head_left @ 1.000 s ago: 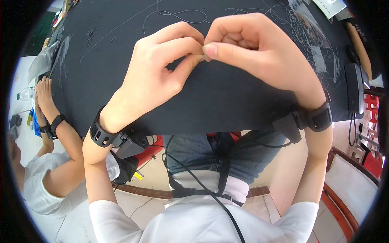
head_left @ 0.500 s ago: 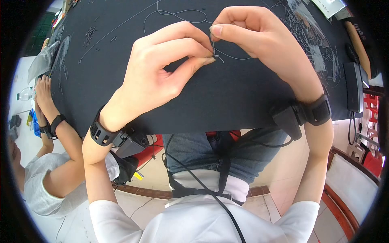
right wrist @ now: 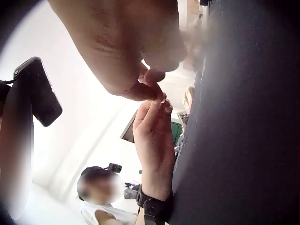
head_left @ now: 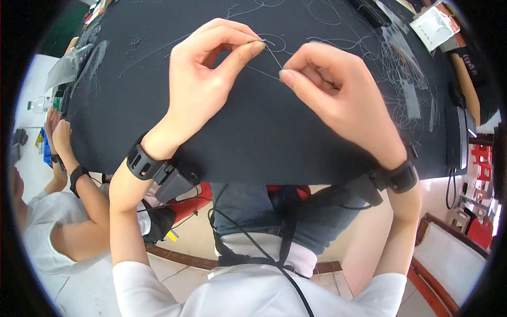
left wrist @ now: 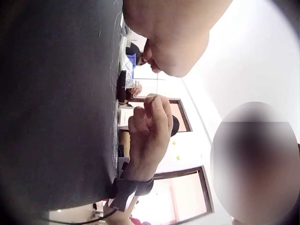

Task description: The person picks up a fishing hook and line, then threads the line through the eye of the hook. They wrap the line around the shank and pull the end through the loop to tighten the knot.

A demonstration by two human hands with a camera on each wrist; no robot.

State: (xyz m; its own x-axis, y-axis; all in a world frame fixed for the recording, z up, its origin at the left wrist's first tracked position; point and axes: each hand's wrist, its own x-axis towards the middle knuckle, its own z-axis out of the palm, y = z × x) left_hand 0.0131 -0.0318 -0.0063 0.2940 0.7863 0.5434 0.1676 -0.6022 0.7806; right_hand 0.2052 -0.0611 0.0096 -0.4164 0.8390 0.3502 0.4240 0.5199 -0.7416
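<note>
Over the black table [head_left: 264, 132], my left hand [head_left: 203, 74] pinches a small dark piece [head_left: 263, 40] between thumb and index finger. Its kind is too small to make out. A thin, clear line [head_left: 273, 57] runs straight from those fingertips down to my right hand [head_left: 343, 90], whose thumb and index finger pinch it, the other fingers curled in. In the left wrist view the right hand [left wrist: 150, 126] faces the left fingertips across a short gap. In the right wrist view the left hand [right wrist: 154, 140] appears just beyond the right fingertips.
Loose tangled line [head_left: 391, 79] spreads over the table's right side, among clear plastic strips. A small dark heap [head_left: 135, 45] lies at the back left, near plastic bags [head_left: 68, 66]. A white tray [head_left: 435, 26] stands at the back right. Another person [head_left: 63, 227] sits to my left.
My hands were together at first; then the right drew up and away, baring the line. Now the right hand is lower and farther right, the left higher, with line stretched between them.
</note>
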